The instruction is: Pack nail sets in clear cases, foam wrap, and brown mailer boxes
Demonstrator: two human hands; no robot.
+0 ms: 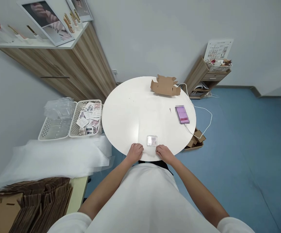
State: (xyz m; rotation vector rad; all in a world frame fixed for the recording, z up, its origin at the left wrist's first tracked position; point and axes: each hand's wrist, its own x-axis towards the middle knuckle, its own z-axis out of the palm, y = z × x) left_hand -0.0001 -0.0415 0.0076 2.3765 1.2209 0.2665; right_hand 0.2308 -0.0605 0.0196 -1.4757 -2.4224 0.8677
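Below the centre of the frame, I see a clear case (152,145) with a printed insert (152,140), between and just beyond the left hand (135,152) and right hand (164,152). Both have curled fingers at the near edge of the surface (121,116); I cannot tell whether they grip anything. White surface stretches from case to open carton (166,86), upper centre. At left, one basket (77,111) holds printed cards (89,117).

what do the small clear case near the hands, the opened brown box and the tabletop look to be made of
Small case: likely clear, glossy plastic; patterned contents show through it. Opened box: brown, matte, probably cardboard, judging by its folded flaps and cut tabs. Tabletop: smooth, even white; perhaps laminate or painted board, though the look leaves that open.
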